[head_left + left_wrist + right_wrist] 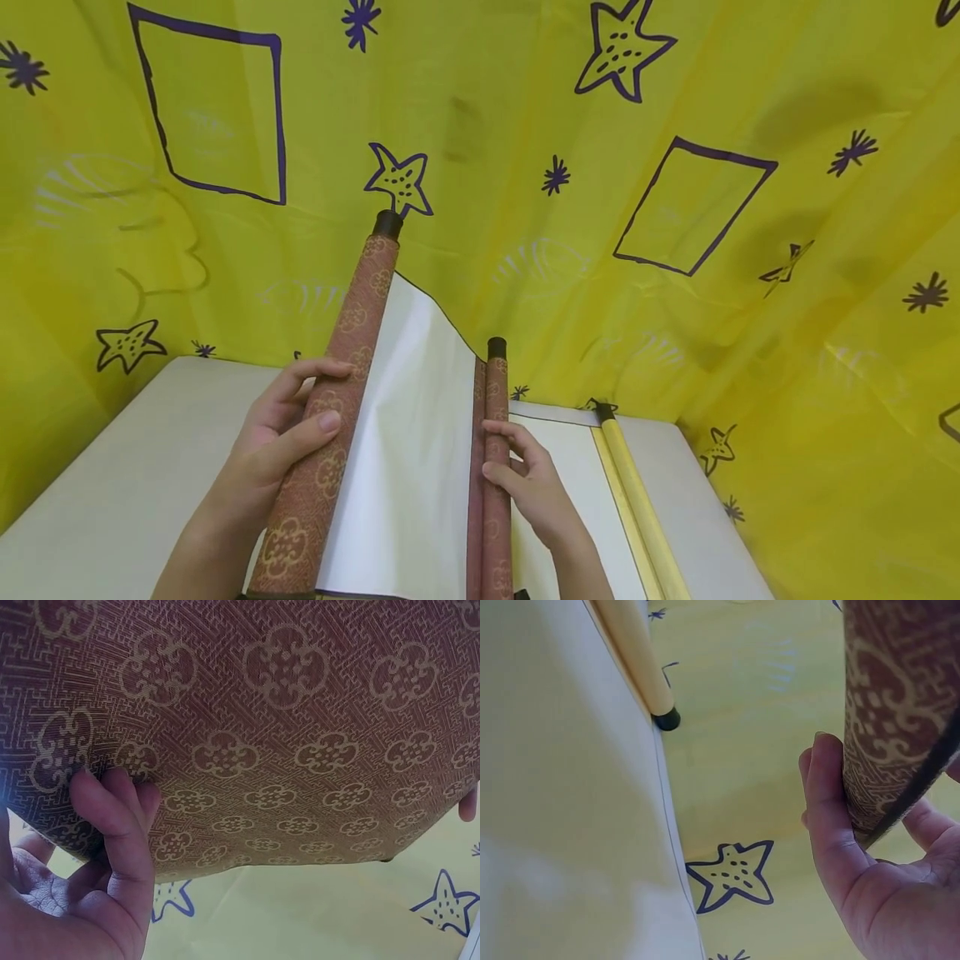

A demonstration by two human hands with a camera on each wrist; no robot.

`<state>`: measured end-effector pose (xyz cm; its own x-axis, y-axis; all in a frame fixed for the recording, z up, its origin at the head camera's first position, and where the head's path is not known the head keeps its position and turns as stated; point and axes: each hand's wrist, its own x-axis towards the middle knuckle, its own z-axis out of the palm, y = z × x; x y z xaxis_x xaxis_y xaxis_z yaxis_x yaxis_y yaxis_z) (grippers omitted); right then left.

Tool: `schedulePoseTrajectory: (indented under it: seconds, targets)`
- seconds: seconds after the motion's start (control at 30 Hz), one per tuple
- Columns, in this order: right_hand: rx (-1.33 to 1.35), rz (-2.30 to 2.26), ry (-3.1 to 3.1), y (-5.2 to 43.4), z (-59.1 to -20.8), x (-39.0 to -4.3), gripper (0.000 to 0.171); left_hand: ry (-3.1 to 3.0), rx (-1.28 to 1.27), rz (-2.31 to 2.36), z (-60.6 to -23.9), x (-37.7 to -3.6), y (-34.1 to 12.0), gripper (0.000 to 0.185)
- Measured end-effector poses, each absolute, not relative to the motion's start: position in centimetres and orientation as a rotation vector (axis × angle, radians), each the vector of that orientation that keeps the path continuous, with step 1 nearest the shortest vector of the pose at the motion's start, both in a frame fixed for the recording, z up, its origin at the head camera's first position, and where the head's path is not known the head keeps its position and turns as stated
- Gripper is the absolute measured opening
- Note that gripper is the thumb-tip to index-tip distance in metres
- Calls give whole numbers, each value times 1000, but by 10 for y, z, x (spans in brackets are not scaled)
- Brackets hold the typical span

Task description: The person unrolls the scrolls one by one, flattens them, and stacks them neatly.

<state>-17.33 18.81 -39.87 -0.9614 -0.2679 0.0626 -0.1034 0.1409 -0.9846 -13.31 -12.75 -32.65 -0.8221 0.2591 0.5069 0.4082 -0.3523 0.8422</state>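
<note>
A red-brown hanging scroll (420, 433) with gold flower patterns and black rod ends is held up, partly unrolled, its white sheet spanning between two rolled ends. My left hand (273, 437) grips the thicker roll on the left, thumb across its front. On the right, my right hand (532, 479) pinches the thinner roll between thumb and fingers. The left wrist view shows the patterned backing (289, 667) bowing away from the left hand's curled fingers (124, 832). In the right wrist view the right hand (870, 877) holds the patterned edge (889, 727).
A second scroll with a yellow roll (645, 508) and white sheet (573, 467) lies spread on the pale table (97, 467) at the right, partly behind my right hand. Yellow cloth (480, 100) printed with stars and squares rises behind the table and along its sides.
</note>
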Motion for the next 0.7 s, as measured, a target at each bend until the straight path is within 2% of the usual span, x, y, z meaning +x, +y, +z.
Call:
schedulePoseTrajectory:
  seconds: [0.33, 0.6, 0.7]
  targets:
    - [-311, -1937, 2294, 203, -392, -172, 48, -1778, -938, -2232, -332, -134, -139, 45]
    - [-311, -1859, 2368, 225, -386, -163, 48, -2057, -970, -2197, -344, -143, -152, 48]
    - [-307, -1833, 2388, 232, -384, -159, 47, -2181, -963, -2144, -348, -145, -155, 43]
